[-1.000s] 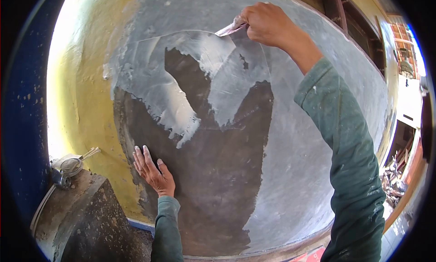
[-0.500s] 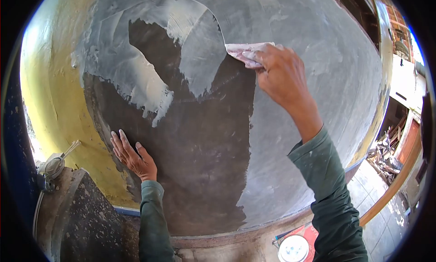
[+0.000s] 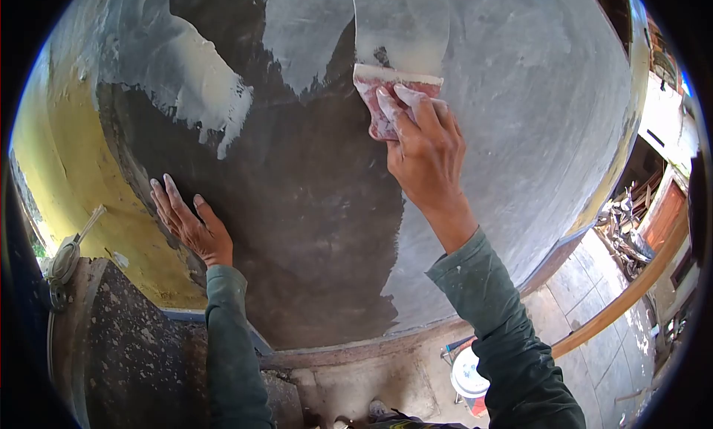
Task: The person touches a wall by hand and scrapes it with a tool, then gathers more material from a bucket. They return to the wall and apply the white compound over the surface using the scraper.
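Observation:
My right hand grips a reddish, plaster-smeared flat scraper, its wide pale edge pressed on the wall. A fresh pale-grey streak of plaster runs above the scraper. My left hand lies with fingers spread against the wall at the lower left, holding nothing. Between the hands the wall is dark and bare. A thick whitish plaster patch with a ragged edge shows at the upper left, and smoother grey plaster covers the right side.
Yellow-painted wall curves along the left. A dark speckled ledge stands at the lower left, with a small round object on it. Below, a white bucket sits on the floor. A wooden rail and piled debris are at right.
My right hand has turned the scraper from edge-on to flat and nearly level, leaving a new streak above it. The view has shifted, so the wall sits farther up and left. My left hand stays on the wall.

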Motion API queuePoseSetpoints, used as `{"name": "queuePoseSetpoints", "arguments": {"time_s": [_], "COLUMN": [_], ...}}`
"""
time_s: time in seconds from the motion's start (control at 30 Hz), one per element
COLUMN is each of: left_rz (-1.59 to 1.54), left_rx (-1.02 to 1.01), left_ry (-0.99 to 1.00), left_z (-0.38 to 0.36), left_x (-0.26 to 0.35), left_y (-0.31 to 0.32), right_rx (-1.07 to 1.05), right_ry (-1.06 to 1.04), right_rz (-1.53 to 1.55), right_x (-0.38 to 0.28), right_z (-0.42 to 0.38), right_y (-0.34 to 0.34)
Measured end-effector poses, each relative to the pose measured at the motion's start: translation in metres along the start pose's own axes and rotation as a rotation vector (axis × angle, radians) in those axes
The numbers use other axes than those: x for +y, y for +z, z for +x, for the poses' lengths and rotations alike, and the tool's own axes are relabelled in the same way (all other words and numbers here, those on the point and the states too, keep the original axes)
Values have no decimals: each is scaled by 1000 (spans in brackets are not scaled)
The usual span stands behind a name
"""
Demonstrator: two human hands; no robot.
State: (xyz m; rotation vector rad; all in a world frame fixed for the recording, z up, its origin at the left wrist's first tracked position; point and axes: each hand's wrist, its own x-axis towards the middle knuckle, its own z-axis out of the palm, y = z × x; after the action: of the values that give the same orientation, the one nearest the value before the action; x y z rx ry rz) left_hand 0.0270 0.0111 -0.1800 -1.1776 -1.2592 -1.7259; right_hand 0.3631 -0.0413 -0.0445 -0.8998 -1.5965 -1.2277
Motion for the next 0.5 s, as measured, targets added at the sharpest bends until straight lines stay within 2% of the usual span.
{"name": "queuePoseSetpoints", "arguments": {"time_s": [0.23, 0.27, 0.33, 0.43, 0.5], "left_rz": [-10, -15, -8, 29, 43], "left_rx": [36, 49, 30, 51, 43], "left_ry": [-36, -34, -120, -143, -141], "left_z": [-1, 0, -1, -3, -3], "left_x": [6, 9, 15, 15, 12], "left_y": [4, 5, 5, 10, 12], "right_rx": [-24, -79, -120, -133, 40], "right_ry": [-11, -5, -11, -25, 187], "right_rz": [40, 68, 99, 195, 499], "right_x": [-10, -14, -23, -16, -8], "right_z": [-28, -37, -49, -47, -34], "right_y": [-6, -8, -24, -44, -64]}}
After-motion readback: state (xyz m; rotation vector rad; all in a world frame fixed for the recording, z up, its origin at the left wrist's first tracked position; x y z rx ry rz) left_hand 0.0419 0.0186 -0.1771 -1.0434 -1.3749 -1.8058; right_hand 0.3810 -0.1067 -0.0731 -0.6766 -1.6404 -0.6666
